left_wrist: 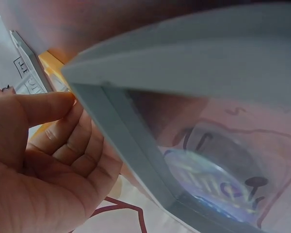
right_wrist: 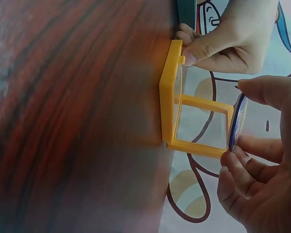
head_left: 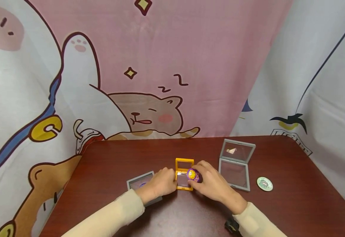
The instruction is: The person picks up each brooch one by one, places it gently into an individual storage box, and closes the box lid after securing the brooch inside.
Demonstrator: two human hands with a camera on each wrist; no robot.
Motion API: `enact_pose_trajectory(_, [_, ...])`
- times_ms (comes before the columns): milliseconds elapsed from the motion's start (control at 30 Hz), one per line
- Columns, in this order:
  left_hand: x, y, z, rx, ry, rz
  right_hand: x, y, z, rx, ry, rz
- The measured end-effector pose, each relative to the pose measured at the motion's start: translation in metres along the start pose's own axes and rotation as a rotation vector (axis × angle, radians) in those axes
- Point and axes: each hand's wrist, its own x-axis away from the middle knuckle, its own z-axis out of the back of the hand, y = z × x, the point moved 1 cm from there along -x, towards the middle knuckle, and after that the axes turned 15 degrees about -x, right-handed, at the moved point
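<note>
My left hand (head_left: 164, 181) grips the near left side of a small yellow display case (head_left: 185, 188), its thumb on the frame's edge in the right wrist view. The case stands with its lid (right_wrist: 203, 148) raised and a clear film in each frame. In my right hand (head_left: 210, 181) is a round purple-rimmed badge (head_left: 193, 174) with a yellow figure, pinched by its edge between thumb and fingers. The badge (right_wrist: 237, 124) is tilted above the case's right side. Beside my left wrist lies a grey display case (left_wrist: 121, 136) with a bluish-purple round badge (left_wrist: 208, 184) in it.
A larger grey case (head_left: 234, 160) stands open to the right, a small pale piece (head_left: 231, 151) showing in its lid. Right of it lies a round pale-green badge (head_left: 264, 184). A black object (head_left: 231, 225) is by the right sleeve. A printed curtain (head_left: 208, 65) hangs behind the table.
</note>
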Motion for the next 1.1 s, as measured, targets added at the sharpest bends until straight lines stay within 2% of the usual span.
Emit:
enact_pose_trajectory(400, [0.008, 0.004, 0.001, -0.019, 0.004, -0.040, -0.001, -0.005, -0.010, 0.034, -0.045, 0.048])
enact_pose_trajectory(933, [0.015, 0.004, 0.004, 0.021, -0.005, -0.090, -0.003, -0.003, -0.025, 0.067, -0.105, 0.122])
enact_pose_trajectory(967, [0.015, 0.003, 0.003, 0.029, 0.003, -0.101, -0.003, -0.003, -0.026, 0.067, -0.110, 0.120])
enact_pose_trajectory(1033, [0.007, -0.009, -0.022, -0.001, 0.049, -0.142, -0.003, -0.002, -0.028, 0.070, -0.120, 0.113])
enact_pose_trajectory(1100, [0.006, -0.011, -0.024, 0.013, 0.060, -0.155, -0.003, -0.002, -0.030, 0.069, -0.133, 0.105])
